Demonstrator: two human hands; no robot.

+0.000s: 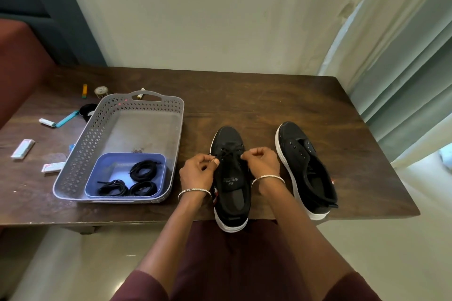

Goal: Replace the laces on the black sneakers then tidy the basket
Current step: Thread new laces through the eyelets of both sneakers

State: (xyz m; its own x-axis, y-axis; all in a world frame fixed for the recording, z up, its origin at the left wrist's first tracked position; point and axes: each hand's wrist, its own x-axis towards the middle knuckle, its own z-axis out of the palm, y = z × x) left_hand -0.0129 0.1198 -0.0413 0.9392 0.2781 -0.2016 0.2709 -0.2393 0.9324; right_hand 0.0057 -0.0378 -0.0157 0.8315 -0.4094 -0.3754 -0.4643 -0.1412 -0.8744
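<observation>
Blk sneaker (231, 186): set at table front-ctr, heel overhanging 6 o'clock edge. Lace (228, 153) is pinched each side by L hand (198, 171) and R hand (263, 165), hands apart. 2nd sneaker (305, 168) at 3 o'clock, near table corner. Basket (80, 154) at 9 o'clock; spare laces (143, 170) coiled in blue tub (127, 154). Bare wood table (256, 105) at 12 o'clock; curtain (403, 80) beyond, 2 o'clock.

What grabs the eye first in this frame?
The hands come first: the left hand and right hand each pinch a black lace over the middle sneaker, near the front edge of the table. Right of it lies a second sneaker whose eyelets look bare. To the left, a grey basket holds a blue tub of coiled laces.
</observation>
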